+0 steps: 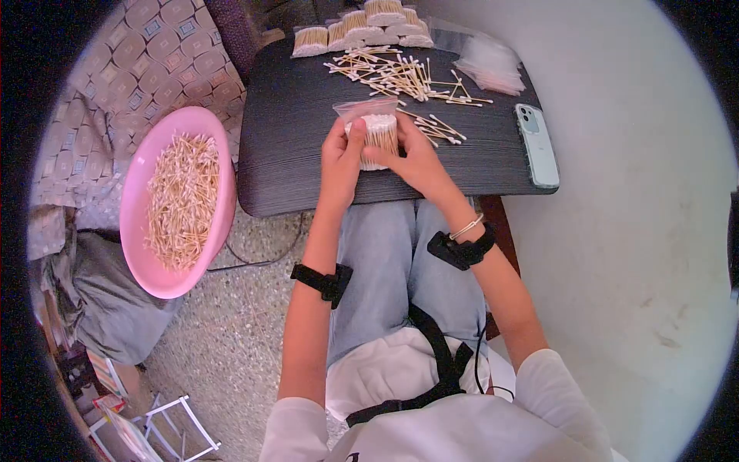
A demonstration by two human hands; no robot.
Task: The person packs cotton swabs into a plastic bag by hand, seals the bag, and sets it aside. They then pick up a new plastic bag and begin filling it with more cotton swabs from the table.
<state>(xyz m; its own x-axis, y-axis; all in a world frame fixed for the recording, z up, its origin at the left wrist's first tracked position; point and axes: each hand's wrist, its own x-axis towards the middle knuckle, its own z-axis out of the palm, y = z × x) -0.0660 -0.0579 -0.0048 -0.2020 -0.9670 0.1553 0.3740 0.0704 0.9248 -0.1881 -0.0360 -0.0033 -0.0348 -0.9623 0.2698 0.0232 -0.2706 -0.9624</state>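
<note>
Between my two hands is a clear zip bag of cotton swabs (379, 140), held upright over the near part of the dark table (281, 146). My left hand (343, 154) grips its left side, thumb across the front. On the right side my right hand (412, 158) wraps round it, the thumb pressed low on the front. The bag's top flap stands up above the white cotton tips. Just beyond the hands, loose cotton swabs (400, 75) lie scattered, with a few close to my right fingers.
Filled swab bags (369, 27) are stacked at the table's far edge. Flat clear bags (490, 65) lie at the far right, above a phone (537, 146). A pink basin (229, 192) full of swabs stands left of the table. A pale wall (623, 192) rises at right.
</note>
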